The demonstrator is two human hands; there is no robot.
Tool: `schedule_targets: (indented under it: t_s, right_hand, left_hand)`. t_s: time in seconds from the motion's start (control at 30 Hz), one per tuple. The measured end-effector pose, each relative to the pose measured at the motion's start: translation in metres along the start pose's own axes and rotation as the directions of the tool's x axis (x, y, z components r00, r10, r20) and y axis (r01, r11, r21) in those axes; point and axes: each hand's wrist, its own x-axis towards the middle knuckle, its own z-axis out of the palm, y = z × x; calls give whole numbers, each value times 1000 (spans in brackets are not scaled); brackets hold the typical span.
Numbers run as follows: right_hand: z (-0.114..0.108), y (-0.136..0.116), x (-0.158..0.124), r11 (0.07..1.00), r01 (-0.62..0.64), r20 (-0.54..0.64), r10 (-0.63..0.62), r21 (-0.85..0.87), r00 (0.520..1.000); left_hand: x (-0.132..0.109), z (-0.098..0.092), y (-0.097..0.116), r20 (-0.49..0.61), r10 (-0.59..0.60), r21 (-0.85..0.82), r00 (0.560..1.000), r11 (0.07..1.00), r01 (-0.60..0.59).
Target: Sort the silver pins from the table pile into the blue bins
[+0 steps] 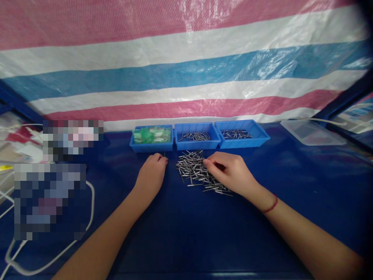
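A heap of small metal pins lies on the blue table, just in front of three blue trays. My right hand rests on the heap's right side, fingers curled and pinching at pins. My left hand sits to the left of the heap with fingers curled under, and a thin pin tip seems to show at its fingertips. The left tray holds green and clear plastic parts. The middle tray and right tray hold more metal pins.
A clear plastic lid or tray lies at the back right. A white cable loops over the table's left side beside blurred-out items. A striped pink, white and blue tarp hangs behind the trays.
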Motion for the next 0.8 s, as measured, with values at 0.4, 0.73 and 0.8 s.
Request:
schedule_targets:
  t_s: [0.4,0.73,0.8]
  right_hand:
    - [1,2,0,999,11,56,-9,-41,998]
    - [2,1,0,999,18,89,-14,-46,996]
    - [2,1,0,998,20,96,-15,-52,995]
  left_hand:
    - [-1,-4,-5,-17,47,11,999,999,-47]
    - [1,1,-18,-73,91,-71,993,993,-96]
    - [1,-1,-17,-60,74,-87,995,993,-79]
